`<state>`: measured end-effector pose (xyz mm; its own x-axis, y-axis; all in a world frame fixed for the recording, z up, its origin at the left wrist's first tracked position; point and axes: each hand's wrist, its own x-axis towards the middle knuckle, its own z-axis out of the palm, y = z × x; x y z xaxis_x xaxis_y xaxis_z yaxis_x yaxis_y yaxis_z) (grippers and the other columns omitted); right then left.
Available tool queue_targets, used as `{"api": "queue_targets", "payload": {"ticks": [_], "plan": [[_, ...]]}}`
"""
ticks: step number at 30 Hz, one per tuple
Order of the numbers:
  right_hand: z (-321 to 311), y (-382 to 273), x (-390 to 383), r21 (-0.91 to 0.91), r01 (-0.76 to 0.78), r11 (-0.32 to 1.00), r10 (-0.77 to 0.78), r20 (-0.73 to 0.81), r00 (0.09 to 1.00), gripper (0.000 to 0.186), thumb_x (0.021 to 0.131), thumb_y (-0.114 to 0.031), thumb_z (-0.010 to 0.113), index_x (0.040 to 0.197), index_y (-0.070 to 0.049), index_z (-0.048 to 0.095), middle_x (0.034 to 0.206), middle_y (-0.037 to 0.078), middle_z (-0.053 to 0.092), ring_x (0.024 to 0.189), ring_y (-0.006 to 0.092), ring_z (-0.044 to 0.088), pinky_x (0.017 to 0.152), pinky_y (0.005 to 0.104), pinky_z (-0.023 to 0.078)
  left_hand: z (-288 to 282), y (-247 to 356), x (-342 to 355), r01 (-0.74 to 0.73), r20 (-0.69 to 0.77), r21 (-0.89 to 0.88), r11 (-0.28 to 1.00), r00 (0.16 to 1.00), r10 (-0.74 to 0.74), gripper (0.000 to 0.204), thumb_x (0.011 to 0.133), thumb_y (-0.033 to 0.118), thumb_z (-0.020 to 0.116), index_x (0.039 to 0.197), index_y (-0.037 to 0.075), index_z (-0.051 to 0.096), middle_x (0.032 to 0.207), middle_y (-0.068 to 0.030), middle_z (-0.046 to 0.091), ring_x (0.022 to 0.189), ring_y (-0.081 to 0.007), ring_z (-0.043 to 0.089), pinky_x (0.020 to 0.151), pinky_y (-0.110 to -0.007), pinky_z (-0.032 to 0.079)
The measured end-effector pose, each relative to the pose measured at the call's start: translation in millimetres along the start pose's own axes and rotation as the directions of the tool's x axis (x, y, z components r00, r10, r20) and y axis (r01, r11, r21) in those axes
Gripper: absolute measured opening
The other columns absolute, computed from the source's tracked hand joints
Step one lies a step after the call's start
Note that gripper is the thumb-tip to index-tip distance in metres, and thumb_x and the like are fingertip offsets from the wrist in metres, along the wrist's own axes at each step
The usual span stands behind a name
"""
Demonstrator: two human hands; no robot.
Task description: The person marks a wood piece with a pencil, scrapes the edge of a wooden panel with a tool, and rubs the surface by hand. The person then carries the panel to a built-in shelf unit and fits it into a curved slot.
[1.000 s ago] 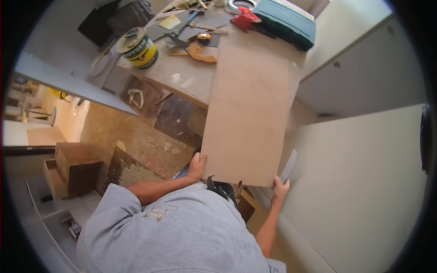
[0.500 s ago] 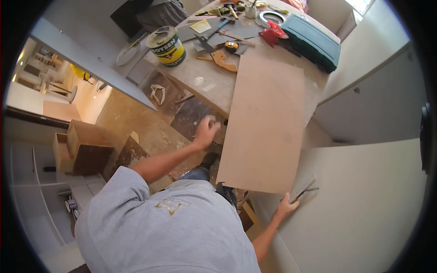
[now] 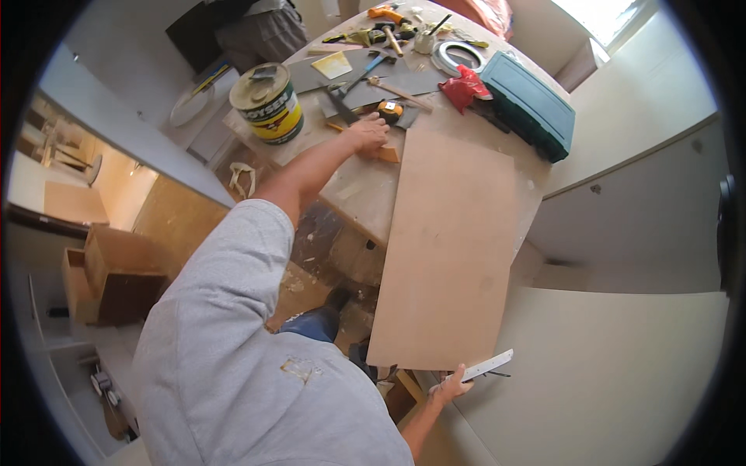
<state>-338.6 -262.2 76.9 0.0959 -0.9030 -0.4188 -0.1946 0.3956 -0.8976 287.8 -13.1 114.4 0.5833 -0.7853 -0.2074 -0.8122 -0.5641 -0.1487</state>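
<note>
well, can [image 3: 266, 105]: on the left of the table [image 3: 350, 185], beyond the left forearm.
saw [image 3: 388, 154]: on the table, partly under the left hand; i read its long axis from dark blade at upper left to orange handle at lower right.
left hand [image 3: 368, 135]: palm down over the saw, much the nearer hand to it; it covers most of the handle, so i can't tell if the fingers grip or only rest.
tape measure [image 3: 390, 111]: just past those fingertips, away from the person.
board [image 3: 451, 248]: right of the saw, far end on the table, long axis running back toward the person.
right hand [image 3: 451, 387]: by the board's near right corner, closed round a white strip [image 3: 489, 364]; contact with the board i can't make out.
thin dark rod [image 3: 498, 374]: beside the strip, one end hidden, too small for me to identify.
</note>
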Motion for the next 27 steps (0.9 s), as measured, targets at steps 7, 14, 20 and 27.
{"api": "queue_targets", "payload": {"ticks": [7, 14, 20, 27], "plan": [[19.6, 3.6, -3.4, -0.070, 0.079, 0.994, -0.086, -0.104, 0.991, 0.050, 0.096, -0.020, 0.070, 0.128, 0.008, 0.044, 0.122, 0.020, 0.057, 0.101, 0.0261, 0.065, 0.075, 0.0396, 0.060, 17.0, -25.9, 1.1, -0.164, 0.138, 0.074, 0.984, 0.979, 0.153, 0.025, 0.082, 0.026, 0.074, 0.102, 0.011, 0.070, 0.106, -0.0078, 0.073, 0.112, -0.0277, 0.065, 0.106, -0.045, 0.040], [17.3, 24.8, 10.3, -0.216, 0.180, 0.960, -0.221, -0.181, 0.958, 0.054, 0.095, -0.022, 0.070, 0.129, 0.012, 0.044, 0.124, 0.024, 0.057, 0.105, 0.0311, 0.064, 0.088, 0.0443, 0.057, 12.2, -22.8, -7.2, -0.186, 0.103, 0.051, 0.981, 0.978, 0.180, 0.026, 0.083, 0.013, 0.068, 0.107, 0.007, 0.060, 0.099, -0.0129, 0.071, 0.112, -0.0290, 0.065, 0.107, -0.046, 0.039], [28.6, 17.7, 3.5, -0.274, 0.164, 0.948, -0.229, -0.227, 0.946, 0.056, 0.095, -0.022, 0.069, 0.130, 0.013, 0.045, 0.125, 0.026, 0.056, 0.107, 0.0335, 0.063, 0.091, 0.0462, 0.055, -3.2, -16.8, -3.0, -0.218, 0.001, 0.091, 0.972, 0.976, 0.219, 0.025, 0.083, 0.010, 0.068, 0.106, 0.006, 0.057, 0.094, -0.0116, 0.069, 0.106, -0.0283, 0.066, 0.104, -0.044, 0.038], [17.6, 22.9, 1.6, -0.358, 0.158, 0.920, -0.257, -0.245, 0.935, 0.054, 0.095, -0.021, 0.068, 0.130, 0.013, 0.046, 0.126, 0.026, 0.057, 0.109, 0.0340, 0.062, 0.095, 0.0450, 0.052, -86.4, 6.2, 90.5, -0.268, -0.194, 0.255, 0.929, 0.927, 0.321, 0.026, 0.081, 0.008, 0.067, 0.106, 0.005, 0.060, 0.093, -0.0110, 0.068, 0.107, -0.0294, 0.065, 0.106, -0.046, 0.037]]}}
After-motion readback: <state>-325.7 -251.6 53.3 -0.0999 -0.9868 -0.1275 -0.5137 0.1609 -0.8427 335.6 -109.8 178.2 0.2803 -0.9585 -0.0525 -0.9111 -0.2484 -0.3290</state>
